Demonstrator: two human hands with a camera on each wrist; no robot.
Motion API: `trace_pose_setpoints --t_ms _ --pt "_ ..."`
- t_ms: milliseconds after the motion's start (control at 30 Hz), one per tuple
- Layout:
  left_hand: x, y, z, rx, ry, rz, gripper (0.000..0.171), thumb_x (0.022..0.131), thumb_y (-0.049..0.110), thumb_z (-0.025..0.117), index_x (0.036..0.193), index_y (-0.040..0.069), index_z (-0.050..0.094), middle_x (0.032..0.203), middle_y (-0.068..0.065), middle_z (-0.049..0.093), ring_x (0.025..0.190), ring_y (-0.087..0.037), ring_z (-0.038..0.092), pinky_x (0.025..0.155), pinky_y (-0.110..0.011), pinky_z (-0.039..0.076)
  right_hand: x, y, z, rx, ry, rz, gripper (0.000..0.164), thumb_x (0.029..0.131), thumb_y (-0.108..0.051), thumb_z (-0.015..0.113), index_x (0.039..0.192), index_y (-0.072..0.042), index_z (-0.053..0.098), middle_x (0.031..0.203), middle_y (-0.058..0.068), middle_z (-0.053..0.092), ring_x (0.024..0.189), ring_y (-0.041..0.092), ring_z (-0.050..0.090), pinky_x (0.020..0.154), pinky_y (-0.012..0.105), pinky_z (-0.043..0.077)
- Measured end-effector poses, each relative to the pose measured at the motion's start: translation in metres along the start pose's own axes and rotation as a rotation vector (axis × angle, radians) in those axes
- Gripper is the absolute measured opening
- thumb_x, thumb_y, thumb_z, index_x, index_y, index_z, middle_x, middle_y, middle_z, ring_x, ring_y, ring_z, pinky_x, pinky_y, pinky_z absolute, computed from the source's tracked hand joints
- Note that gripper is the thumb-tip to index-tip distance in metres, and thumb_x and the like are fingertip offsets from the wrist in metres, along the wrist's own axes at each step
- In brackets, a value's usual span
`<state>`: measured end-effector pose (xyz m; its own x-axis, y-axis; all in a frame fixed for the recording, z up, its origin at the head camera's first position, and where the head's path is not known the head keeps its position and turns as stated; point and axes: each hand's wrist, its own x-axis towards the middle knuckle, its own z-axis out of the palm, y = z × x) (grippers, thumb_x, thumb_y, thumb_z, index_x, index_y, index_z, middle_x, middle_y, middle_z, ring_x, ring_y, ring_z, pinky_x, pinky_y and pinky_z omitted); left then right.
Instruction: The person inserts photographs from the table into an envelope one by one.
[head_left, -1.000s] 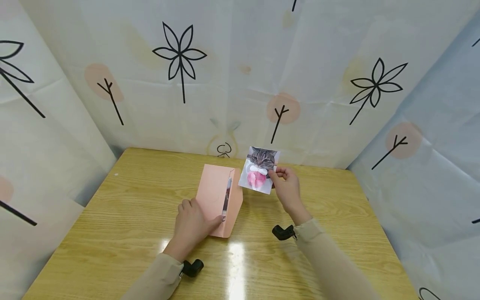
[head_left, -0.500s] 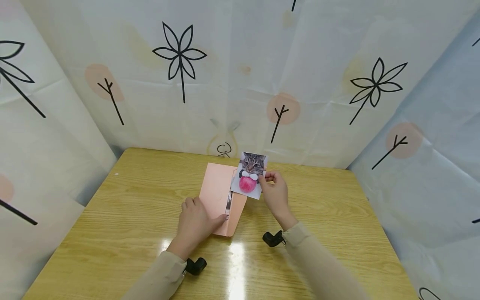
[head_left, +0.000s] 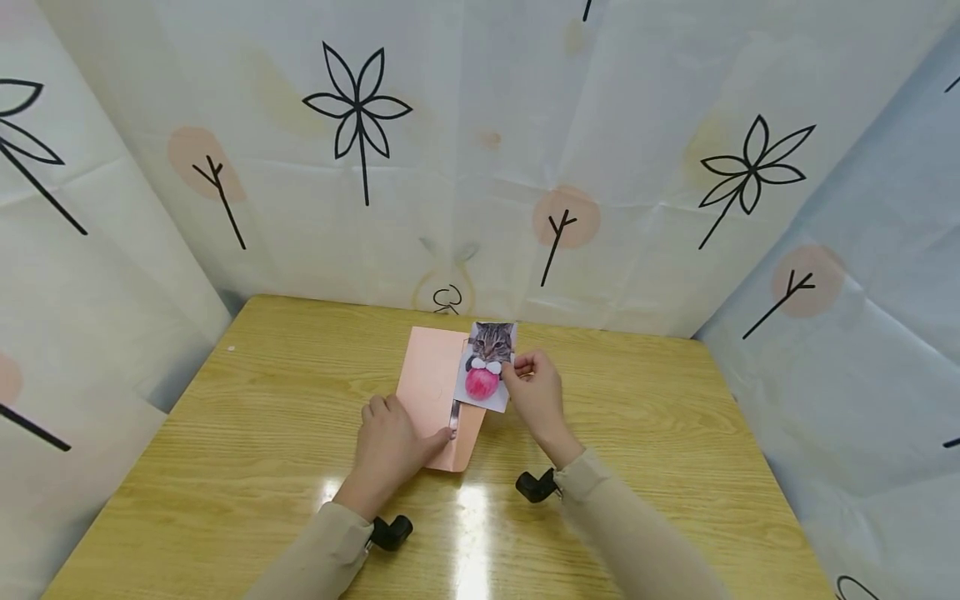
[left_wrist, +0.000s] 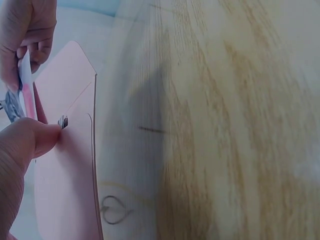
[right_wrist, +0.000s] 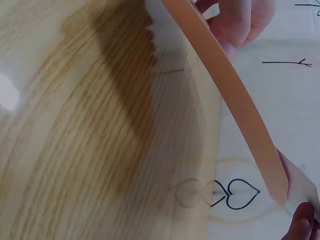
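Note:
A pink paper envelope (head_left: 429, 367) is held at a tilt above the table, its flap (head_left: 467, 437) folded out to the right. My left hand (head_left: 386, 446) grips its near-left part, the thumb on the edge of the opening. Inside that opening a strip of another printed picture (head_left: 455, 414) shows beside the thumb. My right hand (head_left: 538, 404) pinches the right edge of a photo card (head_left: 486, 362) with a cat and a pink fluffy ball on it. The card overlaps the envelope's opening and flap in the head view. In the left wrist view, the card (left_wrist: 27, 95) stands beside the envelope (left_wrist: 70, 180).
Beneath both hands lies a wood-grain table (head_left: 285, 417) with a bright glare spot near its front. A pale cloth (head_left: 465, 167) printed with flowers and trees hangs behind and at both sides. Each wrist carries a small black camera (head_left: 392, 533).
My right hand has brought the cat photo card leftward and down, from beside the envelope to over its opening. My left hand and the envelope have shifted only slightly.

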<state>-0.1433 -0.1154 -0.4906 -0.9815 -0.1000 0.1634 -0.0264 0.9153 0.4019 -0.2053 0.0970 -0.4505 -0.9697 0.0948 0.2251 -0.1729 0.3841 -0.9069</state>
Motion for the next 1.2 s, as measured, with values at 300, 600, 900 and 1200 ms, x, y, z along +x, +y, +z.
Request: trace_pose_setpoints --t_ms 300,600,900,1200 --pt "0.003 -0.006 0.000 0.023 -0.001 -0.002 0.104 0.067 0.074 0.068 0.108 -0.019 0.047 0.099 -0.030 0.047 0.090 -0.040 0.047 0.073 -0.047 0.046 -0.010 -0.005 0.006 0.047 -0.121 0.073 0.019 0.090 -0.014 0.069 0.091 0.000 0.056 0.079 0.012 0.058 0.065 0.036 0.063 0.051 0.023 0.048" --pt "0.004 -0.010 -0.003 -0.001 0.012 -0.009 0.098 0.067 0.070 0.070 0.105 -0.017 0.048 0.096 -0.028 0.047 0.089 -0.039 0.046 0.073 -0.046 0.043 -0.014 -0.003 0.012 0.047 -0.189 0.115 0.016 0.088 -0.010 0.069 0.089 0.000 0.057 0.076 0.012 0.059 0.063 0.034 0.064 0.062 0.046 0.055" --pt "0.005 -0.009 -0.004 0.013 -0.006 -0.021 0.099 0.067 0.071 0.070 0.106 -0.018 0.047 0.097 -0.029 0.046 0.089 -0.040 0.046 0.073 -0.046 0.043 -0.015 -0.011 0.018 0.063 -0.208 0.101 0.023 0.093 -0.015 0.066 0.112 -0.004 0.059 0.088 0.011 0.067 0.066 0.021 0.065 0.067 0.048 0.055" --pt "0.006 -0.009 -0.002 0.011 0.021 -0.025 0.096 0.066 0.070 0.071 0.103 -0.016 0.047 0.095 -0.027 0.046 0.087 -0.039 0.046 0.070 -0.046 0.044 -0.016 -0.010 0.024 -0.095 -0.210 0.032 0.033 0.093 -0.010 0.063 0.124 -0.003 0.054 0.088 0.008 0.065 0.074 0.017 0.063 0.059 0.031 0.052"
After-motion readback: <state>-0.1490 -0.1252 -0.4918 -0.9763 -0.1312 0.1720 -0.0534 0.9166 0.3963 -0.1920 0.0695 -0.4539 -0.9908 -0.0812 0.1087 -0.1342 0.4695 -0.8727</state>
